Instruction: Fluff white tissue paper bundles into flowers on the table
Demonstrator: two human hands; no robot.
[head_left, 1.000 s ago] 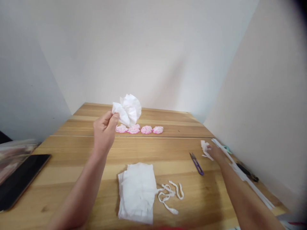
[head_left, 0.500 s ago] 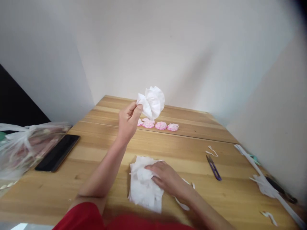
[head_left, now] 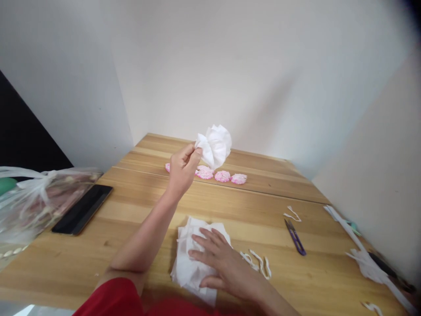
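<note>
My left hand (head_left: 183, 169) is raised over the far half of the table, thumb and fingers pinched on the gathered end of a white tissue flower (head_left: 215, 146). Its ruffled layers fan out to the right. Nearer to me, my right hand (head_left: 219, 259) lies spread on a pile of thin white tissue sheets (head_left: 189, 274), fingers apart, palm over the pile's right side. Behind the raised hand is a row of pink-and-white ruffled flowers (head_left: 222, 176), partly hidden by that hand.
Purple-handled thread snips (head_left: 295, 237) lie at the right, near white cord pieces (head_left: 261, 263). A black phone (head_left: 83, 210) and a tied clear plastic bag (head_left: 42, 202) are at the left. White strips (head_left: 371, 267) run along the table's right edge (head_left: 348, 232).
My right hand has gone from bent fingers around a crumpled bit of tissue to lying flat and spread on the pile. The left hand still holds the white flower, nearly in place.
</note>
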